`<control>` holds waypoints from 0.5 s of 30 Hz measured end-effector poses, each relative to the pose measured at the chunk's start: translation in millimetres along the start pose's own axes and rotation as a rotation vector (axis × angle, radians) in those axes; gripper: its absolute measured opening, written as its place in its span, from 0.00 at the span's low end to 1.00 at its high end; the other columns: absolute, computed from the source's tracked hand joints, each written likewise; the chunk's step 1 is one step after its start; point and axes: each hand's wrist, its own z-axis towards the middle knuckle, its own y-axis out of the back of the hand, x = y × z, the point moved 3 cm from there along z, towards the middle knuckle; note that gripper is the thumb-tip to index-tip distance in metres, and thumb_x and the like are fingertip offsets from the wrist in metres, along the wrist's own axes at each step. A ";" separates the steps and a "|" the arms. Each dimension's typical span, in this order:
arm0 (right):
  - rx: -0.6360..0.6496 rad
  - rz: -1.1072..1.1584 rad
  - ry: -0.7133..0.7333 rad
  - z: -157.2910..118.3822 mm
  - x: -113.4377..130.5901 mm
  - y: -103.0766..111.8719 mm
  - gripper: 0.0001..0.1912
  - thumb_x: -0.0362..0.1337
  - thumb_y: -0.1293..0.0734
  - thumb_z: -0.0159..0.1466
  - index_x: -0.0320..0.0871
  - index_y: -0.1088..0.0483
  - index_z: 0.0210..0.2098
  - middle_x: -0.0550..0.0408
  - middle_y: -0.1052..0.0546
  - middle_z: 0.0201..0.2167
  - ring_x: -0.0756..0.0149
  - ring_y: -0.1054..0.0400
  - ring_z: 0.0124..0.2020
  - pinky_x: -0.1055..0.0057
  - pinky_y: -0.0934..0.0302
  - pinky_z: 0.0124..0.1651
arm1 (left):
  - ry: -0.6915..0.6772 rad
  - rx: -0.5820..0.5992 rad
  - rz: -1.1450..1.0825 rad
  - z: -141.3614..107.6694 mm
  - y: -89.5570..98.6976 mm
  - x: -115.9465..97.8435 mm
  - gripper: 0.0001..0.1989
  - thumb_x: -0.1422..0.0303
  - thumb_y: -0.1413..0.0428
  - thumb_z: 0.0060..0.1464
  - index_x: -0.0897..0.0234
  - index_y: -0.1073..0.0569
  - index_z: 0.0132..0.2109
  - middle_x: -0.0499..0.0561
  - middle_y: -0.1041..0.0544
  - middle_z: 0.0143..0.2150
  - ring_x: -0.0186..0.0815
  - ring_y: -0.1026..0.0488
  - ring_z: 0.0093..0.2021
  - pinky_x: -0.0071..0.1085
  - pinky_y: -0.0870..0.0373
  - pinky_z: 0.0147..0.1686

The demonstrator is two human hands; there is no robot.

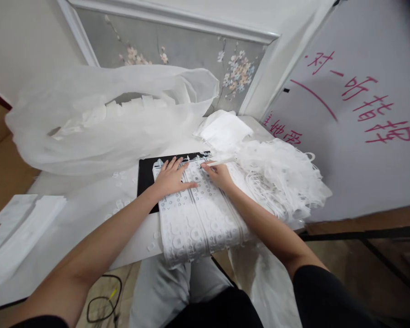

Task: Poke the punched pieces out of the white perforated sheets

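White lace fabric [200,223] with a raised pattern lies over a black board [145,177] and hangs down over the table's front edge. My left hand [172,178] rests flat on the fabric's upper left part, its fingers spread. Close to the right of it, my right hand [218,174] is closed in a pinch around a slim white pen-like tool [217,162], whose dark tip is at the fabric near its top edge. Small cut pieces of lace lie along the top of the board.
A heap of white strips [280,173] lies right of the fabric, a folded white cloth [225,130] behind it. A large translucent bag [123,123] stands behind left. Flat white sheets [17,232] lie far left. A whiteboard [355,173] borders the right.
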 end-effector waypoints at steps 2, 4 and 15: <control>-0.041 0.021 -0.060 2.0 -2.0 1.1 0.23 0.54 0.36 0.65 0.41 0.21 0.38 0.52 0.19 0.32 0.62 0.27 0.33 0.70 0.37 0.36 | -0.006 0.011 0.001 0.3 -0.7 0.3 0.59 0.25 0.60 0.46 0.58 0.51 0.75 0.55 0.57 0.77 0.54 0.63 0.76 0.53 0.64 0.72; -0.005 0.086 -0.087 7.0 0.2 1.8 0.24 0.55 0.35 0.64 0.39 0.21 0.37 0.52 0.21 0.29 0.64 0.29 0.29 0.71 0.39 0.33 | -0.021 0.021 0.006 0.3 -1.2 0.2 0.59 0.25 0.60 0.46 0.59 0.52 0.75 0.55 0.58 0.77 0.53 0.64 0.76 0.52 0.65 0.72; 0.162 0.039 -0.072 -32.0 21.8 -7.7 0.24 0.52 0.36 0.66 0.38 0.20 0.36 0.56 0.28 0.20 0.71 0.42 0.22 0.73 0.53 0.25 | -0.038 0.032 0.008 0.1 -1.0 1.1 0.61 0.25 0.59 0.46 0.61 0.56 0.75 0.53 0.60 0.77 0.54 0.65 0.76 0.51 0.68 0.72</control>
